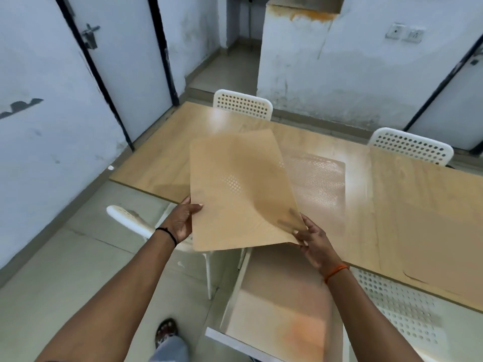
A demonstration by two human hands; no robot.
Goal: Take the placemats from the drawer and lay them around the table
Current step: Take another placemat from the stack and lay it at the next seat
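I hold a tan placemat [235, 189] in the air over the near edge of the wooden table [407, 194]. My left hand [183, 220] grips its near left edge, thumb on top. My right hand [311, 236] pinches its near right corner. A second edge shows behind the top of the mat, so it may be a stack; I cannot tell how many. A see-through dotted placemat [318, 186] lies flat on the table just right of the held one. Below my hands the drawer [282, 309] stands pulled out, with a tan surface inside.
White perforated chairs stand around the table: two at the far side [243, 104] [410, 146], one at the near left [128, 218], one at the near right [400, 304]. Doors line the left wall. My foot [166, 331] is on the tiled floor.
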